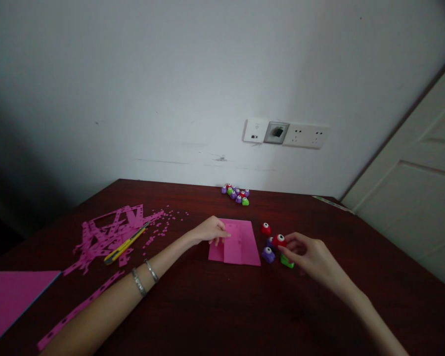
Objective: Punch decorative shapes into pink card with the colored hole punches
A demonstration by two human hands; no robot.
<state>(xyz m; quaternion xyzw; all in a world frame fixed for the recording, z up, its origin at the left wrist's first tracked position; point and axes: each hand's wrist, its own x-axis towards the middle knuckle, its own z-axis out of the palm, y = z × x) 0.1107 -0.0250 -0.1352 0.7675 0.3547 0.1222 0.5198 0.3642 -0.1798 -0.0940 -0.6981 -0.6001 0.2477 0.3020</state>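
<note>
My left hand (208,231), with bracelets on its wrist, is over the left side of a pink sheet (250,247). Its fingers are curled and closed at the edge of a narrower pink strip (232,252) lying on that sheet. A red toy piece with one big eye (280,240) is pinched between the thumb and fingers of my right hand (306,252). Around it on the table sit another red eye piece (266,229), a purple eye piece (268,255), a partly hidden purple one (270,242) and a green piece (287,262) below my fingers.
Pink cut-out scraps (107,232) and tiny bits (159,230) lie at left with a yellow utility knife (126,244). A punched strip (81,309) and larger pink sheet (15,301) are nearer. Several eye pieces (237,194) stand by the wall; a thin strip (333,203) lies back right.
</note>
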